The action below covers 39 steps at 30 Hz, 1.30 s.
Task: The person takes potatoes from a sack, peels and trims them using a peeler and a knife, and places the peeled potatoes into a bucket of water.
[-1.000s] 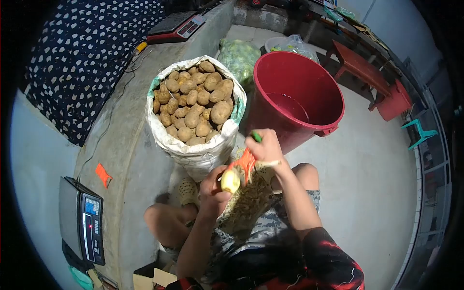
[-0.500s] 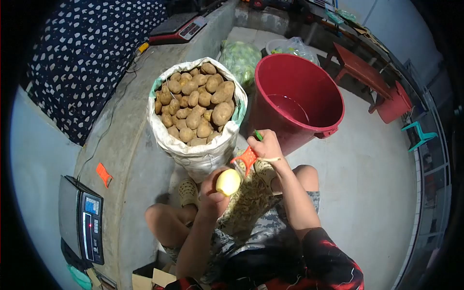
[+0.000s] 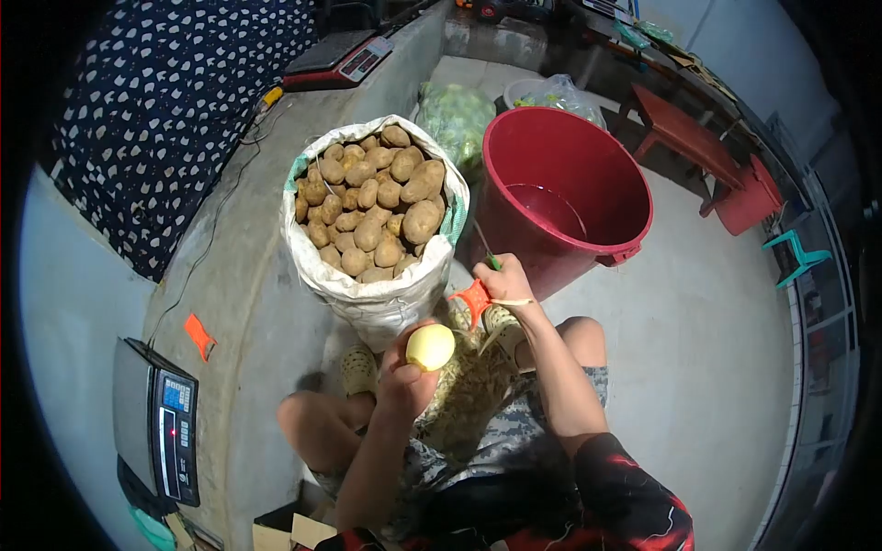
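Note:
A pale, peeled potato (image 3: 430, 348) sits in my left hand (image 3: 402, 384), whose fingers are closed around it. My right hand (image 3: 507, 280) grips an orange peeler (image 3: 473, 300), a little apart from the potato. The same hand also holds a green-handled knife (image 3: 494, 263), its thin blade pointing up and away. A strip of peel (image 3: 511, 302) clings near my right wrist. Between my feet lies a heap of peelings (image 3: 464, 395). Just beyond my hands stands a white sack (image 3: 367, 308) full of unpeeled potatoes (image 3: 367, 207).
A large red bin (image 3: 569, 188) with some liquid stands right of the sack. Behind are a bag of green vegetables (image 3: 455, 115) and a red bench (image 3: 684, 133). On the left ledge lie a digital scale (image 3: 161, 422), another orange peeler (image 3: 198, 336) and a red scale (image 3: 340, 62).
The peeler has moved slightly right, away from the potato. The potato has shifted a little left and turned, and the knife's blade now shows above my right hand.

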Tool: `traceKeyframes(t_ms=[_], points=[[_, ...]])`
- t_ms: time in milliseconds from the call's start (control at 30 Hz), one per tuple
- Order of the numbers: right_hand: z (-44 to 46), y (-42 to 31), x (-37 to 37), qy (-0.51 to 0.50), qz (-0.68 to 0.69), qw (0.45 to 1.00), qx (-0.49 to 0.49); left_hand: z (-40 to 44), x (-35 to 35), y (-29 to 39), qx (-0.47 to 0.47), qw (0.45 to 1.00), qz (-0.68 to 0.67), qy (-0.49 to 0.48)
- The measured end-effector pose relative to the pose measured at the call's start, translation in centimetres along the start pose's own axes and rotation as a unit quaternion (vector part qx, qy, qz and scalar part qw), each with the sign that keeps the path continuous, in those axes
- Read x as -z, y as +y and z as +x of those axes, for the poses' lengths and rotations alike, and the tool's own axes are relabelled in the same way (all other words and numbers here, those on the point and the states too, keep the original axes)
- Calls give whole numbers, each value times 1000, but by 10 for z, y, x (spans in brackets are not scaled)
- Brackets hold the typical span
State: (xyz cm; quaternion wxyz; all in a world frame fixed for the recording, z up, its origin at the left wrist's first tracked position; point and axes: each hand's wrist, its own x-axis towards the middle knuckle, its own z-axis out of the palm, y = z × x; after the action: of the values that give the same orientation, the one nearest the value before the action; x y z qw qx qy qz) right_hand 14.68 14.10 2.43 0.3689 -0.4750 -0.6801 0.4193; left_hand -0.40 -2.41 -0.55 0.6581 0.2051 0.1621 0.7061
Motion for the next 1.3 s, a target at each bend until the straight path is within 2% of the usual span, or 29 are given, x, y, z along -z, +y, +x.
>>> traceKeyframes(t_ms=[67, 133, 200, 233, 267, 333, 367, 400, 433, 467, 500, 533, 600, 633, 667, 767, 800, 867, 933, 967, 1000, 1100, 1200, 1267, 1300], points=[[-4, 6, -2, -33, 89, 994, -53, 1, -3, 0, -6, 1000, -1, 14], [-13, -14, 1, -50, 90, 994, -19, 3, -7, 0, -18, 997, 42, 60], [-28, -52, 10, -36, -22, 995, 85, 1, -9, -2, -27, 995, 74, 68], [-27, -50, 6, 25, -77, 976, 203, 2, -10, -3, -38, 991, 104, 69], [-23, -42, 5, 27, -77, 976, 201, 2, -8, -4, -35, 992, 104, 68], [-7, -12, 4, -12, -67, 997, 20, 0, -3, -7, -45, 996, 50, 55], [1, 4, 3, -12, -77, 997, -28, -1, -2, -7, -46, 996, 50, 52], [5, 9, 1, -10, -75, 997, -25, -2, -1, -5, -21, 999, -13, 40], [6, 16, -2, -26, 8, 998, -62, -2, -1, -4, 7, 997, -76, 29], [4, 24, -3, -43, 90, 990, -98, -2, 0, -4, 7, 997, -77, 28], [-3, 10, -3, -54, 88, 993, -50, -1, -2, -5, 4, 996, -67, 56], [-9, -8, 2, -58, 86, 993, -51, -1, -3, -7, 1, 995, -57, 85], [-23, -41, 9, -34, -34, 997, 63, -1, -7, -8, -3, 995, -29, 96], [-25, -48, 7, 41, -94, 977, 185, -1, -8, -8, -6, 995, -2, 101], [-19, -39, 6, 43, -94, 978, 183, 0, -8, -8, -4, 995, -1, 100], [5, 17, 3, 50, -60, 997, -12, 1, -17, -7, -65, 996, 17, 58], [11, 28, 3, 52, -59, 997, -10, 1, -30, 3, -53, 998, -12, 42], [11, 41, 0, 40, 31, 997, -56, 0, -30, 10, -43, 997, -46, 38], [9, 27, 1, 21, 23, 999, -34, 13, -8, 12, 10, 990, -120, 80], [5, 22, -1, 29, 13, 999, -42, 18, -3, 5, 27, 968, -126, 216], [3, 19, -3, 39, 4, 998, -51, 16, 9, 1, 21, 967, -125, 220], [-2, 23, -15, 32, -33, 999, -11, 11, 4, -3, 10, 951, 59, 302], [-14, -2, -23, 17, -59, 998, 28, 11, 4, -2, 0, 938, 50, 344], [-22, -11, -28, 42, -128, 975, 178, 14, 6, -6, -15, 934, 42, 354], [-27, -23, -27, 28, -151, 973, 171, 17, 6, -8, -26, 932, 35, 361]])
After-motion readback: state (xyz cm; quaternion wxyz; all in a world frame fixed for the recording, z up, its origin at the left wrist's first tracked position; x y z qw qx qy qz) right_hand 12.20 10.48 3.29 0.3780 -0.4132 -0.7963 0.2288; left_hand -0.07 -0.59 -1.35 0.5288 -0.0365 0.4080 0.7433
